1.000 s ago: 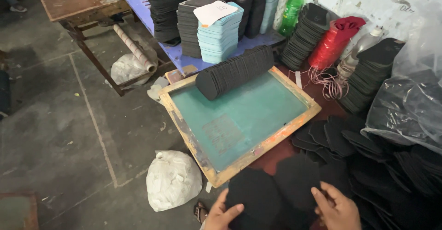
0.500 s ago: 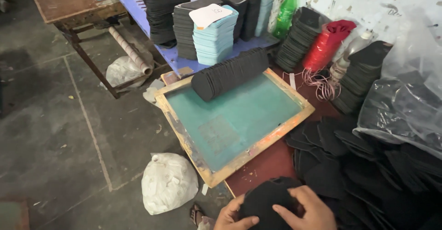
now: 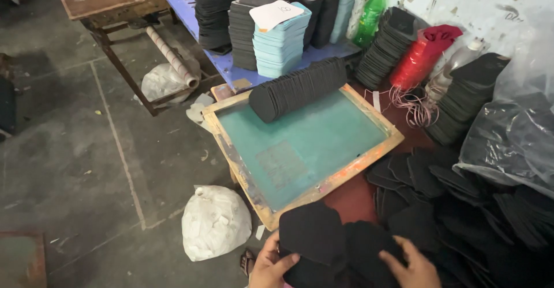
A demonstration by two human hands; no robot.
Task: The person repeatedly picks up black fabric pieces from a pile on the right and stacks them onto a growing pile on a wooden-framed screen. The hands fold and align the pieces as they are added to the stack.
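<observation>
Pinching a black foam piece (image 3: 311, 233) at its lower left edge, my left hand (image 3: 271, 265) tilts it up over the counter's near edge, beside the screen frame (image 3: 323, 187). My right hand (image 3: 412, 268) lies spread on the loose black pile (image 3: 438, 207). With so light a grip, I judge the piece could slip to the floor.

Matt black foam-like pieces (image 3: 311, 233), wooden-framed screen (image 3: 369, 160) with smooth teal mesh, glossy plastic bag (image 3: 511, 144), rough concrete floor (image 3: 75, 167).

I see a white card label (image 3: 276, 14) atop the pale-blue stack, and a tied white bag (image 3: 214, 223) on the floor.
</observation>
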